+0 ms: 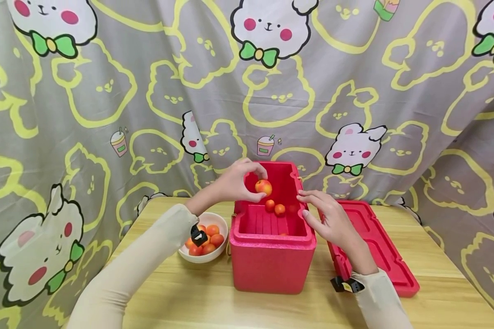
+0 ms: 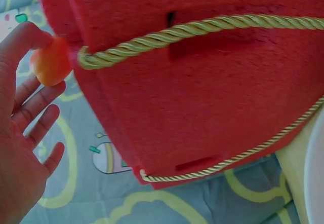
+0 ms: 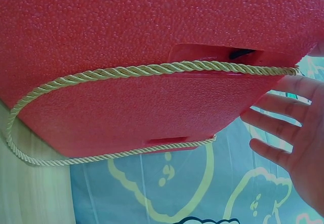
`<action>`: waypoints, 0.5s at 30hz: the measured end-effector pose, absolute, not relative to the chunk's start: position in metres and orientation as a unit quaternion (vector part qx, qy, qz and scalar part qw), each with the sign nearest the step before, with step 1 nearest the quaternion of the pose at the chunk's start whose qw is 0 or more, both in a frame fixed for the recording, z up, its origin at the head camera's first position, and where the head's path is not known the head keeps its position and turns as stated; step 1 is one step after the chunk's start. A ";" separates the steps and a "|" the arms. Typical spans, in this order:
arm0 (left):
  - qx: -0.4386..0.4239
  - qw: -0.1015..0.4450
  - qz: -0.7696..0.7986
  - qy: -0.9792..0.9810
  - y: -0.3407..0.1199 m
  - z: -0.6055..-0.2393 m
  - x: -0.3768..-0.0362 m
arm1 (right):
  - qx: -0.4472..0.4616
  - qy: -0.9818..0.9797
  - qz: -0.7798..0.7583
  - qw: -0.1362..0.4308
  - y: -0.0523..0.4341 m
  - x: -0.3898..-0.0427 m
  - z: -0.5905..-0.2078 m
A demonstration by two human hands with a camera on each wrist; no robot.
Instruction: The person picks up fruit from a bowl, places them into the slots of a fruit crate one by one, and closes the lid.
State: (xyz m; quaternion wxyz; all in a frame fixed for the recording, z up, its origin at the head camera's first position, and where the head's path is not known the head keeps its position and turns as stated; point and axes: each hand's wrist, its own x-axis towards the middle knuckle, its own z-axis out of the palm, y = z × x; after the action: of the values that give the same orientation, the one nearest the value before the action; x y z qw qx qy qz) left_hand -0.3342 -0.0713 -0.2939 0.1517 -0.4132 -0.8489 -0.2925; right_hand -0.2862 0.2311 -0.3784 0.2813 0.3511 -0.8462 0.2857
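Your left hand pinches a fruit between thumb below and fingertips above, holding it over the open box, near its back left corner. Your right hand holds nothing; its fingers are straight and slightly spread, resting on the box's right rim. Two more fruits lie inside the box toward the back wall. The box stands mid-desk. A bowl of fruit sits just left of it, the lid along its right side.
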 end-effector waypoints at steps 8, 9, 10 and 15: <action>-0.412 0.147 -0.275 -0.856 -0.071 -0.305 -0.338 | 0.350 -0.845 0.292 0.280 0.231 -0.286 -0.378; -0.412 0.151 -0.268 -0.858 -0.071 -0.306 -0.338 | 0.349 -0.845 0.293 0.279 0.231 -0.286 -0.378; -0.412 0.156 -0.261 -0.859 -0.071 -0.307 -0.338 | 0.349 -0.845 0.293 0.279 0.231 -0.286 -0.378; -0.409 0.168 -0.232 -0.866 -0.069 -0.310 -0.338 | 0.350 -0.845 0.293 0.278 0.231 -0.285 -0.378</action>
State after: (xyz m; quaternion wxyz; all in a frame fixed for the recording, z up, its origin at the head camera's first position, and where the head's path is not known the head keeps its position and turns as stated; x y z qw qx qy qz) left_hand -0.3378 -0.0692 -0.3095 0.1680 -0.4091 -0.8664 -0.2321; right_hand -0.2853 0.2311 -0.3776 0.2784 0.3500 -0.8451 0.2929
